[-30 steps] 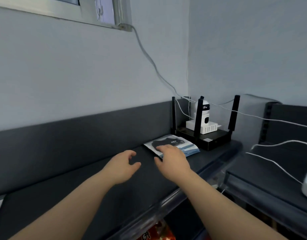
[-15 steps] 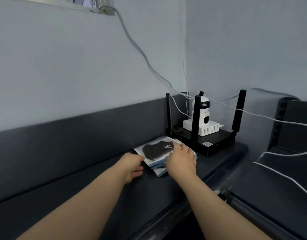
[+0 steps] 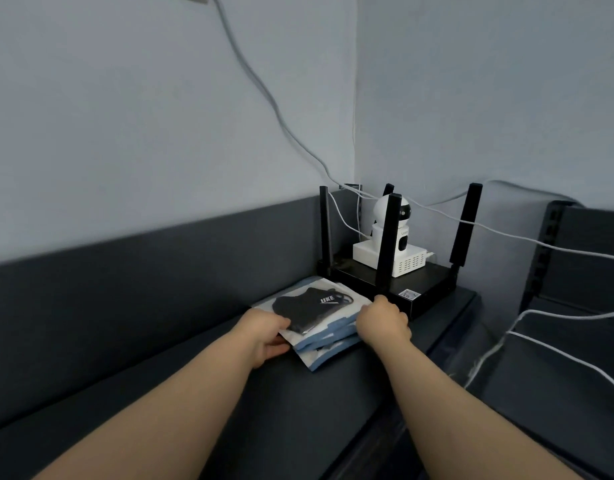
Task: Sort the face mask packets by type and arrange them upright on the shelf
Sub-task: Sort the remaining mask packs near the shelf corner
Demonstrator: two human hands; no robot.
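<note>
A small stack of face mask packets (image 3: 319, 315) lies flat on the dark shelf (image 3: 201, 403), just left of the router. The top packet is clear and white with a black mask printed "UKE"; blue-edged packets show beneath it. My left hand (image 3: 267, 336) grips the stack's left edge, thumb under and fingers over the top packet. My right hand (image 3: 383, 322) curls round the stack's right edge, its fingertips hidden behind the packets.
A black router (image 3: 392, 282) with several upright antennas sits in the corner, a white camera (image 3: 390, 233) on a white box on top. White cables (image 3: 541, 244) run across the wall and over a second dark shelf (image 3: 558, 341) at right.
Both hands moved forward from the bare shelf onto the packet stack and closed on its two side edges. The camera view came closer and tilted down.
</note>
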